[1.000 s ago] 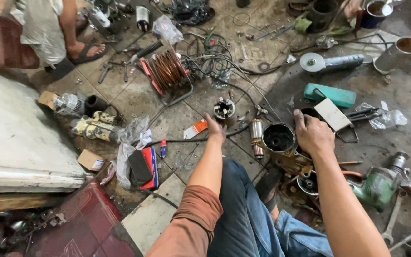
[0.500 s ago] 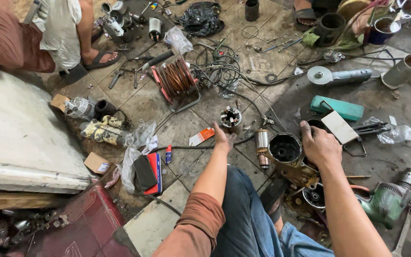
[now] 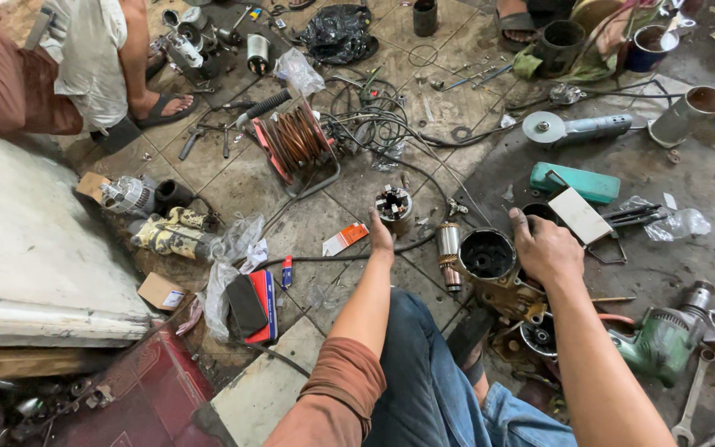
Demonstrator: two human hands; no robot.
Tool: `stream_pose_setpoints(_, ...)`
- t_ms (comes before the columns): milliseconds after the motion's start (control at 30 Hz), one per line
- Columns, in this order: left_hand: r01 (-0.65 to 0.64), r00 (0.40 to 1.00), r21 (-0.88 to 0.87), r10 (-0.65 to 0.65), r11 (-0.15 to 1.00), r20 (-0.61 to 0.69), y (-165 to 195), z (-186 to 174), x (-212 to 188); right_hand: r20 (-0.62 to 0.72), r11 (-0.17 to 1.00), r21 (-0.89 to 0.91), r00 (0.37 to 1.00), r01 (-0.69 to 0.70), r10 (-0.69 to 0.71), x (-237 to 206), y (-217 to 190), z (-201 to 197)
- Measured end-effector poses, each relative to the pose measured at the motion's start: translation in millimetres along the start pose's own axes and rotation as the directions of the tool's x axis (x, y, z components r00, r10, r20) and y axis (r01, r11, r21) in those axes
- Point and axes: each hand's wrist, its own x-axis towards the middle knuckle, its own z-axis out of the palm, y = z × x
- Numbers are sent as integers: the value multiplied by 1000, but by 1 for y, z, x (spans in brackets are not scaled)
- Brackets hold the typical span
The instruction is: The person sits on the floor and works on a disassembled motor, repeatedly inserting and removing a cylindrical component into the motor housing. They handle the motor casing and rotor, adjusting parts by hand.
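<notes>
We reach our left hand (image 3: 381, 235), fingers outstretched, to the small round stator (image 3: 394, 207), touching but not yet gripped; our right hand (image 3: 546, 248), fingers curled, steadies the open motor housing (image 3: 490, 257); the armature (image 3: 448, 248) lies loose between, so the motor remains apart.

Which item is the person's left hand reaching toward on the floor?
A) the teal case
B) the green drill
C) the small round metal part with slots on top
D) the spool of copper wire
C: the left hand stretches out with its fingers right at the small round metal part, far from the other three.
</notes>
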Motion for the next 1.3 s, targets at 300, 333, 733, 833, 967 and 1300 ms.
stream_pose_setpoints(300,-228,965,298,255,927,-57,0,8,-4,-26,999,-18,999,47,-48,1,3,2)
stream_pose_setpoints(333,-209,970,292,236,933,-59,-1,7,-3,-28,999,-23,998,47,-48,1,2,2)
stream_pose_setpoints(733,-25,938,548,-169,836,302,-61,1,-4,-38,1000,9,999,5,-5,-1,9,0)
stream_pose_setpoints(833,-53,889,453,-164,890,427,-71,14,-30,-75,999,48,997,18,-15,1,10,2)
stream_pose_setpoints(967,-289,906,542,43,789,421,-103,44,-75,-98,996,93,995,-9,18,4,19,9)
stream_pose_setpoints(1300,-467,835,419,233,778,498,-133,29,-79,156,283,955,960,-87,-232,13,73,-7)
